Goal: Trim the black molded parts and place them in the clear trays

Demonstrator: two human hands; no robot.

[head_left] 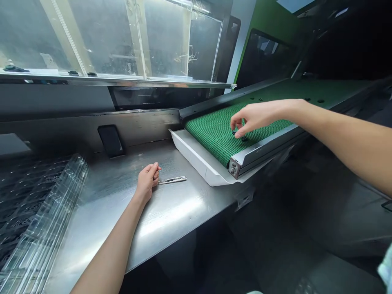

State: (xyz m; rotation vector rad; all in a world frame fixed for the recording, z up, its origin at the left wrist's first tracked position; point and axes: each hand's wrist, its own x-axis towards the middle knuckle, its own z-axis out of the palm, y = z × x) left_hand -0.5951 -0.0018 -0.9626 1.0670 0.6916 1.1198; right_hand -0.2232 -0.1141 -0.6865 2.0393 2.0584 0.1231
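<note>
My right hand (254,116) reaches over the green conveyor belt (211,132), thumb and fingertips closed around a small dark part (233,132). Just under the fingertips, another small black round part (244,139) lies on the belt. My left hand (148,179) is closed above the metal table (171,216); whatever its fingers may hold is hidden. Beside that fist lies a slim metal utility knife (173,180), its near end reaching the fingers. I cannot tell whether the hand touches it.
A white tray (196,163) sits under the belt's end. Stacked clear plastic trays (52,220) with dark contents stand at left. A phone (110,141) leans on the back wall. More black parts (320,101) lie farther up the belt. A metal rail (266,141) edges it.
</note>
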